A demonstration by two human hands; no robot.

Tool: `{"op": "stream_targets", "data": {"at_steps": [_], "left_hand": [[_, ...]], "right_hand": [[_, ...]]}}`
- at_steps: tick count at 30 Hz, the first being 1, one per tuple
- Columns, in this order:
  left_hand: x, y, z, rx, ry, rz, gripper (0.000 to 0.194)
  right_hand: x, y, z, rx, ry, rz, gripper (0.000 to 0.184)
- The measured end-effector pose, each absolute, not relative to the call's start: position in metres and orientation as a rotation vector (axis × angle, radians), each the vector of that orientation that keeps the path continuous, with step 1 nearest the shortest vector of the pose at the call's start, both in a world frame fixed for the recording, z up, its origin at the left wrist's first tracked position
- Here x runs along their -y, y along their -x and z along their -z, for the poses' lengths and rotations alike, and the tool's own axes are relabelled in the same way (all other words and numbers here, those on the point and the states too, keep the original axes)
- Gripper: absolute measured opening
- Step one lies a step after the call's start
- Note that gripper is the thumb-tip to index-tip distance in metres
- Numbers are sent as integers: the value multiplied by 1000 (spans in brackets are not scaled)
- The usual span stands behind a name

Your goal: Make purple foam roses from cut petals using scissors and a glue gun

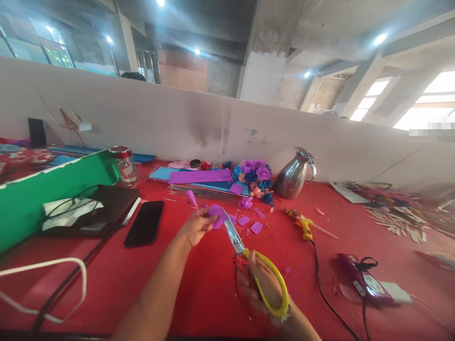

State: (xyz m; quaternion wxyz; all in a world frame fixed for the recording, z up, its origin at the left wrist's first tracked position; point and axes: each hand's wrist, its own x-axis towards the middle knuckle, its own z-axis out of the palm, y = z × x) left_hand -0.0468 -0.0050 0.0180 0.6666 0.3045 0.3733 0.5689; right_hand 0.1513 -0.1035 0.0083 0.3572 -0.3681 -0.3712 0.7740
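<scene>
My left hand (pixel 195 227) pinches a small purple foam piece (pixel 216 215) above the red table (pixel 199 284). My right hand (pixel 259 289) grips yellow-handled scissors (pixel 249 258), fingers through the loops. The steel blades point up and left, and their tips meet the edge of the purple piece. Small purple offcuts (pixel 250 224) lie just beyond the scissors.
A black phone (pixel 144 222) and a dark case (pixel 95 208) lie left, beside a green board (pixel 42 189) and glass jar (pixel 124 166). Purple and blue foam sheets (pixel 201 176), foam flowers (pixel 254 177) and a steel jug (pixel 293 177) stand behind. A yellow glue gun (pixel 302 223) and corded power strip (pixel 362 279) lie right.
</scene>
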Motion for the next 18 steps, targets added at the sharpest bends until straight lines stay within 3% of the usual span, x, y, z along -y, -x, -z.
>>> {"op": "stream_targets", "data": {"at_steps": [18], "left_hand": [[5, 49, -12, -848, -770, -1251, 27]], "right_hand": [[97, -160, 1, 830, 595, -2266, 71]]}}
